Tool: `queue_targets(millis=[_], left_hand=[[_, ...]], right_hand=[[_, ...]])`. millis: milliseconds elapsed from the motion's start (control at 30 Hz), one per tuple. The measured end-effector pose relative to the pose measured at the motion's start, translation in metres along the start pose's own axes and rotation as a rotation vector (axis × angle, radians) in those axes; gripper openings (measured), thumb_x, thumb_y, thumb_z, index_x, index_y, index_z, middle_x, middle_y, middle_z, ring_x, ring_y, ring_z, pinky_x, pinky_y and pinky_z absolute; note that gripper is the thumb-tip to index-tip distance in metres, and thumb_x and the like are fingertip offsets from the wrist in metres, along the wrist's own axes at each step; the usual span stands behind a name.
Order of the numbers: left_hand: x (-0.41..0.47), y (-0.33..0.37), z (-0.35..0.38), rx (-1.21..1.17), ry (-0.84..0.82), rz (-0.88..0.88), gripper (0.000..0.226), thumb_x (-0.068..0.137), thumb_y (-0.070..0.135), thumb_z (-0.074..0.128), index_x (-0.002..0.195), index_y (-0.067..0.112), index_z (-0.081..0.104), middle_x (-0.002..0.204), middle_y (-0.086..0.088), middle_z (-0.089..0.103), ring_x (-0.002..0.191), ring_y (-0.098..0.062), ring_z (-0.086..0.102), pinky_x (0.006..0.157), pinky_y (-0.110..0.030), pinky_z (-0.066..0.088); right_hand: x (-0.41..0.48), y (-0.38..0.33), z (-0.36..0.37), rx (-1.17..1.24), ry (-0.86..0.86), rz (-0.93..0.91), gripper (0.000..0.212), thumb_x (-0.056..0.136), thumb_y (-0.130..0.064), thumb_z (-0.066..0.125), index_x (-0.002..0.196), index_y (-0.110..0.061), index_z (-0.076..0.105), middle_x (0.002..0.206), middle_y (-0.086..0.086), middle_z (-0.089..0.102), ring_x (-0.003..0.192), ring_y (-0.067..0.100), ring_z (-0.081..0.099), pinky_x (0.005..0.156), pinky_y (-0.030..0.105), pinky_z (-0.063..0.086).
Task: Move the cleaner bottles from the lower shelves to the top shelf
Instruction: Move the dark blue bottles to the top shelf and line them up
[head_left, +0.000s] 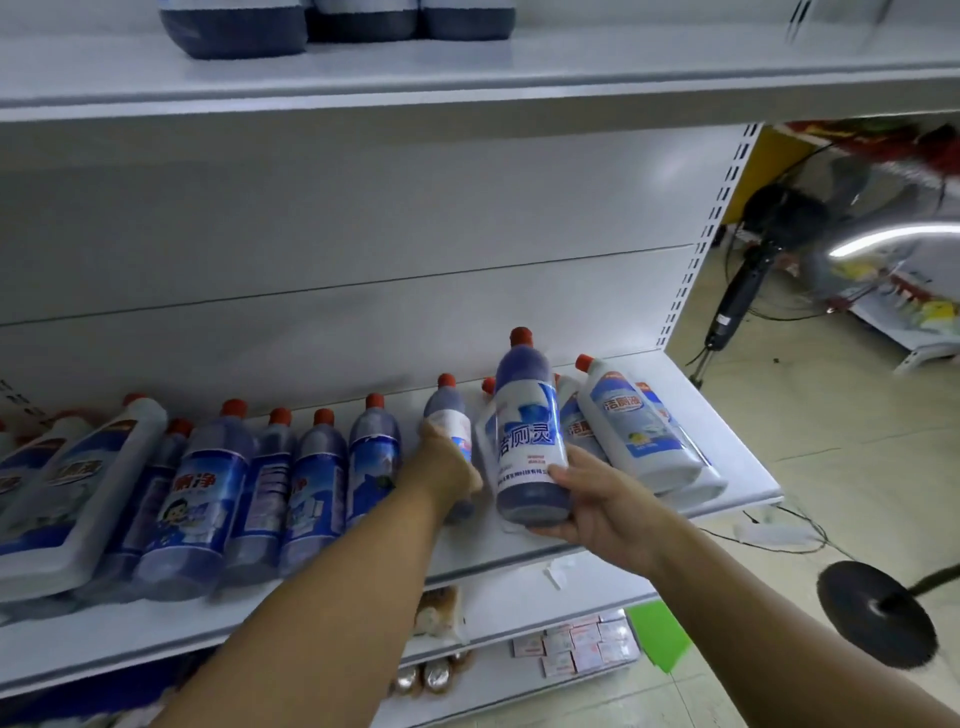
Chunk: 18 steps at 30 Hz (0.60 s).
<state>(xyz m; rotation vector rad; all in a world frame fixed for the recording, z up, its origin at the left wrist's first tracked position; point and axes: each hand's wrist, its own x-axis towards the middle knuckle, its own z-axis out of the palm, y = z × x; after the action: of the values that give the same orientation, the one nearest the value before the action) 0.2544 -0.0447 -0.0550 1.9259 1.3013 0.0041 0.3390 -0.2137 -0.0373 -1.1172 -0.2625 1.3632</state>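
Big bottle (527, 431), held only at its bottom by the right hand (597, 504) just above the lower shelf (727, 431), could tip and fall, and the small bottle (448, 410) on that shelf, gripped by the left hand (447, 467), could knock over the row (317, 467) beside it.

Shelf (717, 415): white painted metal, smooth, matt.
Bottle (530, 441): translucent plastic, glossy label.
Cap (521, 336): red plastic.
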Motion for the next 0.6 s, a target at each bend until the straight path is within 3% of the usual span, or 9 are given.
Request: queue_targets(millis=[67,167,200,367,500,600], left_hand=[[-0.006,0.001,-0.012,-0.151,-0.099,-0.037,0.085,0.069,0.007,0.077,0.14,0.003,0.03,0.132,-0.02,0.051,0.117,-0.033,0.053,0.09,-0.036,0.045],[-0.02,-0.007,-0.028,-0.415,-0.238,-0.129,0.046,0.073,0.007,0.073,0.114,0.002,0.055,0.106,-0.018,0.063,0.095,-0.03,0.062,0.076,-0.038,0.052],[-0.028,-0.012,-0.032,-0.503,-0.29,-0.156,0.042,0.07,0.004,0.075,0.109,0.002,0.058,0.099,-0.018,0.065,0.089,-0.03,0.063,0.074,-0.038,0.054],[-0.08,-0.029,-0.048,-0.834,-0.481,-0.072,0.059,0.052,-0.005,0.073,0.109,0.006,0.06,0.096,-0.016,0.071,0.092,-0.033,0.066,0.082,-0.047,0.053],[-0.136,-0.035,-0.05,-0.926,-0.579,0.019,0.063,0.055,-0.009,0.07,0.115,0.006,0.057,0.102,-0.018,0.071,0.101,-0.037,0.064,0.091,-0.053,0.049],[-0.17,-0.032,-0.06,-0.925,-0.595,0.09,0.059,0.056,-0.011,0.072,0.111,0.006,0.056,0.094,-0.015,0.074,0.097,-0.035,0.066,0.088,-0.05,0.051]], right_hand=[[-0.005,0.003,-0.009,-0.034,-0.006,-0.028,0.103,0.042,-0.029,0.094,0.131,-0.012,0.044,0.125,0.019,0.06,0.108,0.033,0.063,0.075,0.04,0.058],[-0.018,0.001,-0.017,-0.1,-0.009,-0.053,0.103,0.044,-0.028,0.093,0.133,-0.014,0.043,0.127,0.019,0.058,0.112,0.035,0.06,0.082,0.043,0.056],[-0.023,0.001,-0.018,-0.112,-0.025,-0.054,0.102,0.044,-0.026,0.093,0.132,-0.016,0.043,0.127,0.019,0.057,0.114,0.036,0.059,0.086,0.045,0.055],[-0.053,-0.001,-0.013,-0.147,-0.116,-0.076,0.103,0.042,-0.017,0.093,0.132,-0.022,0.043,0.128,0.019,0.057,0.119,0.038,0.056,0.099,0.054,0.045],[-0.084,-0.001,0.008,-0.093,-0.178,-0.08,0.105,0.039,-0.008,0.091,0.132,-0.025,0.044,0.132,0.019,0.055,0.118,0.041,0.055,0.093,0.059,0.047],[-0.109,-0.002,0.022,-0.092,-0.187,-0.099,0.112,0.033,-0.009,0.092,0.133,-0.024,0.043,0.131,0.018,0.056,0.114,0.039,0.059,0.087,0.057,0.051]])
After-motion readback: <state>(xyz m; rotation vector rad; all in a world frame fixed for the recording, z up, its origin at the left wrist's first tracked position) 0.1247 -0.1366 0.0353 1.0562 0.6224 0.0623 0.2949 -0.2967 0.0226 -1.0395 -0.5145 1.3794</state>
